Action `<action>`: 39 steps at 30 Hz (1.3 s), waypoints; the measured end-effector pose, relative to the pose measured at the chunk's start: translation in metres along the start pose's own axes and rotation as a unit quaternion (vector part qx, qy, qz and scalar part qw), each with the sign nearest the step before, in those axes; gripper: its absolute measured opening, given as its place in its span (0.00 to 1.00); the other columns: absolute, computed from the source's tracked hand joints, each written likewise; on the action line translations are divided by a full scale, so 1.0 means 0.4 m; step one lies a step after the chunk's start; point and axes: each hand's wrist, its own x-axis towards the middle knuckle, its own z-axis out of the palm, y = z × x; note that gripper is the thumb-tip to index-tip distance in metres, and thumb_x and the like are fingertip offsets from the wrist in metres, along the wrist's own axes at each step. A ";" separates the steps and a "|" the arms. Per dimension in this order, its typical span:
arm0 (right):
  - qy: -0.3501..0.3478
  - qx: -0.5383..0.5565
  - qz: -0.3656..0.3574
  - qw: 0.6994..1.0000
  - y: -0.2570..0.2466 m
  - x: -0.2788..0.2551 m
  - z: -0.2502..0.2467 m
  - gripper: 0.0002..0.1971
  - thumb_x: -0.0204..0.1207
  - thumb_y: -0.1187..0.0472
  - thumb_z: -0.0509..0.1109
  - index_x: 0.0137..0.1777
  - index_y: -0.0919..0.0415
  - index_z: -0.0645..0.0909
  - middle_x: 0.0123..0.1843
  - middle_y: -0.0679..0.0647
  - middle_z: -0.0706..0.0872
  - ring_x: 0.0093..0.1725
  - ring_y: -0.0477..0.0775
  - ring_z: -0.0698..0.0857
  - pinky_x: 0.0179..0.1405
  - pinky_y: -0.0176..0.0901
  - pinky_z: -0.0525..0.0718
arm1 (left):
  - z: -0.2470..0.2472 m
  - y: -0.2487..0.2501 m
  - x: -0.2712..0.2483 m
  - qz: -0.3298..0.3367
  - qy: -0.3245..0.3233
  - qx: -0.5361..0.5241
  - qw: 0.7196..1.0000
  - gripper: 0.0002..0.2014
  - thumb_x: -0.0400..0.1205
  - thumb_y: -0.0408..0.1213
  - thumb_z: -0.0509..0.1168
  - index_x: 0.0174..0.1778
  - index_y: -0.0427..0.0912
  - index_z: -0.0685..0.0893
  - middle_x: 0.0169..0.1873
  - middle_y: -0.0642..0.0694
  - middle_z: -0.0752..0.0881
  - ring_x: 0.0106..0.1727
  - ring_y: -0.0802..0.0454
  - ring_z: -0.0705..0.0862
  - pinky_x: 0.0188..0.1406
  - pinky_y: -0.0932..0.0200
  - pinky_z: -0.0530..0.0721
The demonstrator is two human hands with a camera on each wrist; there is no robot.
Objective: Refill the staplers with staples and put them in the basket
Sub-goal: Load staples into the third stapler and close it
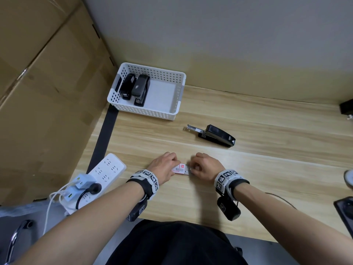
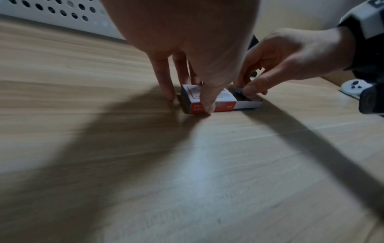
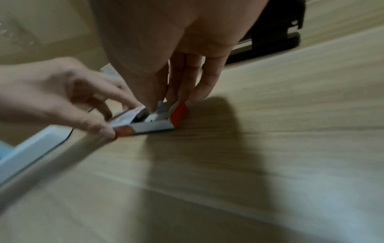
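A small red and white staple box point(image 1: 180, 168) lies on the wooden table in front of me, its inner tray point(image 2: 247, 103) slid out to the right. My left hand point(image 1: 176, 163) grips the box sleeve point(image 2: 207, 98) between thumb and fingers. My right hand point(image 1: 192, 167) pinches a grey staple strip point(image 3: 161, 106) in the tray. A black stapler point(image 1: 217, 135) lies behind my hands with its metal magazine pulled out to the left. The white perforated basket point(image 1: 177, 77) at the back left holds two black staplers point(image 1: 140, 89).
A white power strip point(image 1: 103, 175) with plugs and cables lies at the left front. Cardboard boxes point(image 1: 47, 92) stand along the left. A dark phone point(image 1: 345, 211), a white round object point(image 1: 349, 178) and a black object point(image 1: 346, 108) sit at the right edge.
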 end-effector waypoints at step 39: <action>0.239 0.095 0.089 0.962 0.072 -0.008 -0.137 0.14 0.82 0.51 0.64 0.40 0.58 0.84 0.38 0.50 0.84 0.39 0.53 0.81 0.39 0.50 0.80 | -0.017 0.049 0.225 0.000 0.068 0.042 0.997 0.11 0.82 0.51 0.64 0.53 0.49 0.82 0.53 0.52 0.80 0.61 0.50 0.77 0.45 0.54 0.77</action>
